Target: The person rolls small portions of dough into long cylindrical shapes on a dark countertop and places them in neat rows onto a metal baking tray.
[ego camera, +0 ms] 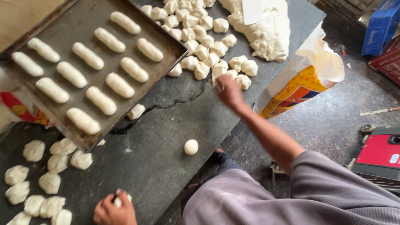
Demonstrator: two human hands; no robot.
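Note:
My left hand [111, 212] is at the bottom edge of the dark stone counter [166, 125], with its fingers closed over a small white dough piece [118, 201]. My right hand [228, 91] reaches out to the near edge of a pile of cut dough pieces [200, 37]. Its fingertips touch a piece [219, 70], but the hand is blurred and its grip is unclear. A round dough ball [191, 146] lies alone on the counter between my hands. A dark baking tray [83, 12] at upper left holds rows of long shaped dough rolls [101, 100].
A large dough mass [266, 33] with a white scraper [252, 10] lies at the top. More rough dough pieces [41, 183] sit at lower left. An open flour sack [304, 79] leans against the counter's right edge. Red and blue boxes stand on the floor at right.

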